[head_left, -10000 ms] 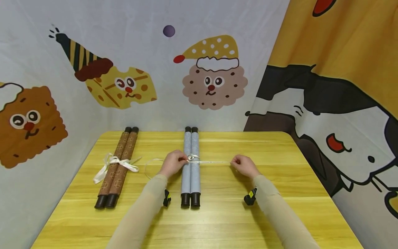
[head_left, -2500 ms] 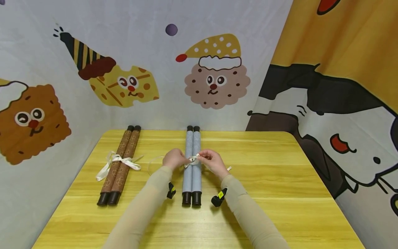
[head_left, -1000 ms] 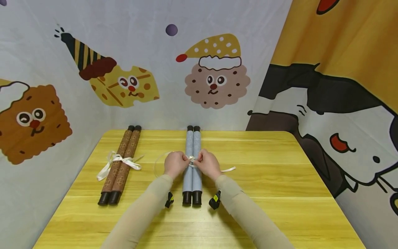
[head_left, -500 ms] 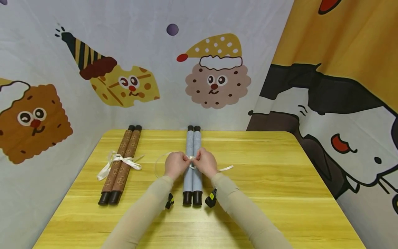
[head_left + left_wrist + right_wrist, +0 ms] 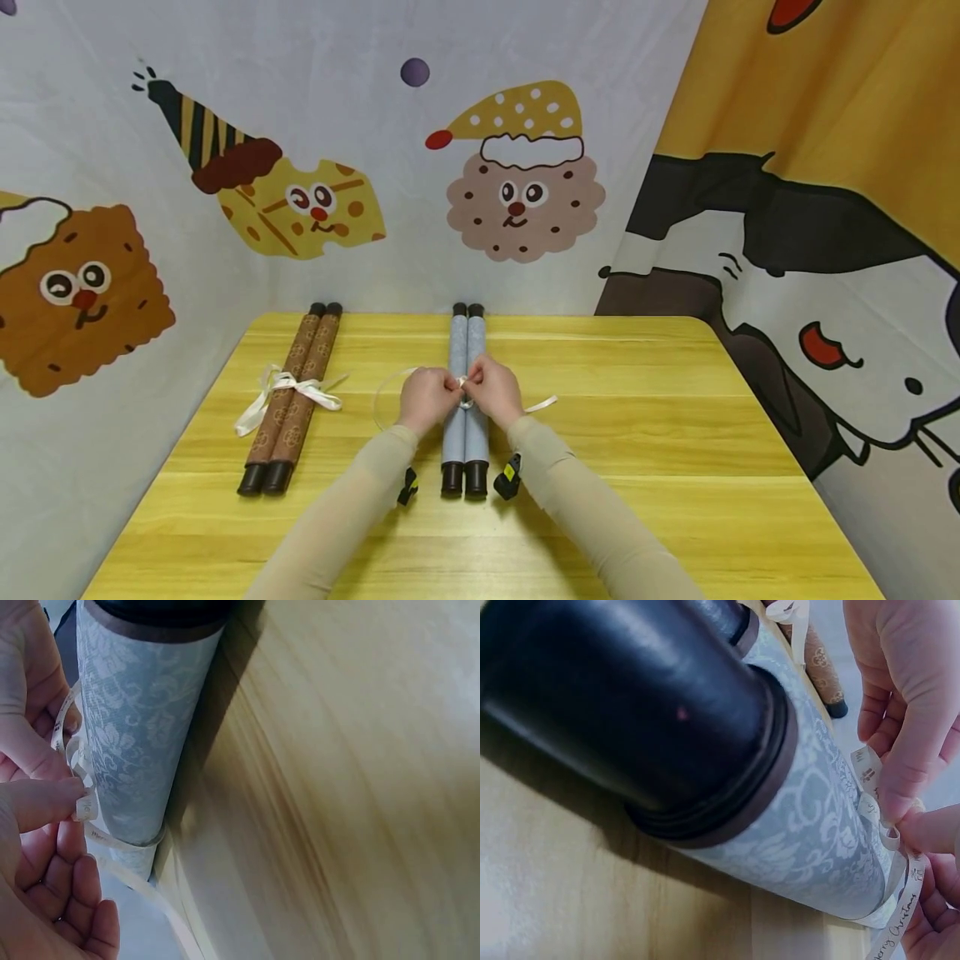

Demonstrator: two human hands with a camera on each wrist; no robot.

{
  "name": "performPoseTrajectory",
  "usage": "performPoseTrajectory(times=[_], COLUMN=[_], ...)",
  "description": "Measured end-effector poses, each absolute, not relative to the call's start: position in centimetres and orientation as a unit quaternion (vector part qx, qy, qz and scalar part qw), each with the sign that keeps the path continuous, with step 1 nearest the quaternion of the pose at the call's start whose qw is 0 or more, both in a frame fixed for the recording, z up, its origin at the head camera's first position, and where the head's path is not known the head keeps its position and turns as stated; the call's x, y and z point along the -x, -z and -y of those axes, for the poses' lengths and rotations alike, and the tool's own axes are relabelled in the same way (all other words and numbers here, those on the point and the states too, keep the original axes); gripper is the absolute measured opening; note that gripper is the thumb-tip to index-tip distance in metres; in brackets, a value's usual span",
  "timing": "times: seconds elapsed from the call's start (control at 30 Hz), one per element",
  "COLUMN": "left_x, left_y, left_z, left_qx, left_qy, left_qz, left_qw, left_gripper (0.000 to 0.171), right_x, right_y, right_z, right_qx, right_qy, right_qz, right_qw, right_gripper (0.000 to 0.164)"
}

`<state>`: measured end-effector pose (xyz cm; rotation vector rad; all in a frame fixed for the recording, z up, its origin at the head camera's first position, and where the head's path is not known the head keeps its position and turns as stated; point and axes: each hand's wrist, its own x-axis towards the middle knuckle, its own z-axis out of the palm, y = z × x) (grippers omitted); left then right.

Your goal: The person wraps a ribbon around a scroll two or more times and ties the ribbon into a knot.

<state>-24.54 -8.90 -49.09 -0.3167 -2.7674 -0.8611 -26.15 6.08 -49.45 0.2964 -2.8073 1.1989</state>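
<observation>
Two light blue patterned scrolls with dark end caps lie side by side at the table's middle. Round them runs a narrow white ribbon printed "Merry Christmas". My left hand pinches the ribbon between thumb and forefinger, over the left scroll. Right against it, my right hand pinches the ribbon as well, above the right scroll. In the left wrist view, a small ribbon loop shows at the left thumb tip. The fingers partly hide the knot area. One ribbon tail lies to the right, another curves left.
A pair of brown patterned scrolls, tied with a white bow, lies slanted on the left of the wooden table. Behind the table hangs a white cloth with cartoon prints; a yellow-and-black one is at the right.
Ten seconds ago the right hand held the ribbon stretched out to the right. It has since come in beside the left hand over the blue scrolls. In the last half second both hands barely moved.
</observation>
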Motion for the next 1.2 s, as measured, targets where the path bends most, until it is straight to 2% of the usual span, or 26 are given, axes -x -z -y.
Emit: performPoseTrajectory(times=[0.23,0.4,0.6,0.83,1.03,1.2], left_x=[24.5,24.5,24.9,26.3,27.2,27.4], left_y=[49.1,49.0,48.5,47.4,46.9,47.0], left_z=[9.0,9.1,10.1,11.3,11.4,11.2], left_qx=[0.114,0.126,0.110,0.110,0.122,0.126], left_qy=[0.290,0.317,0.378,0.383,0.406,0.414], left_qz=[0.944,0.935,0.918,0.917,0.904,0.899], left_qw=[0.111,0.098,0.046,0.028,-0.049,-0.075], left_gripper=[0.014,0.009,0.011,0.009,0.014,0.011], right_x=[26.0,26.0,26.2,26.3,26.1,26.1], right_y=[49.7,49.7,49.7,49.8,49.6,49.6], right_z=[-6.3,-6.4,-6.4,-6.3,-6.3,-6.2], right_qx=[-0.125,-0.137,-0.126,-0.120,-0.112,-0.113], right_qy=[-0.411,-0.405,-0.404,-0.408,-0.407,-0.411], right_qz=[0.902,0.902,0.905,0.904,0.906,0.904], right_qw=[0.048,0.057,0.052,0.047,0.037,0.036], right_gripper=[0.011,0.007,0.005,0.008,0.008,0.007])
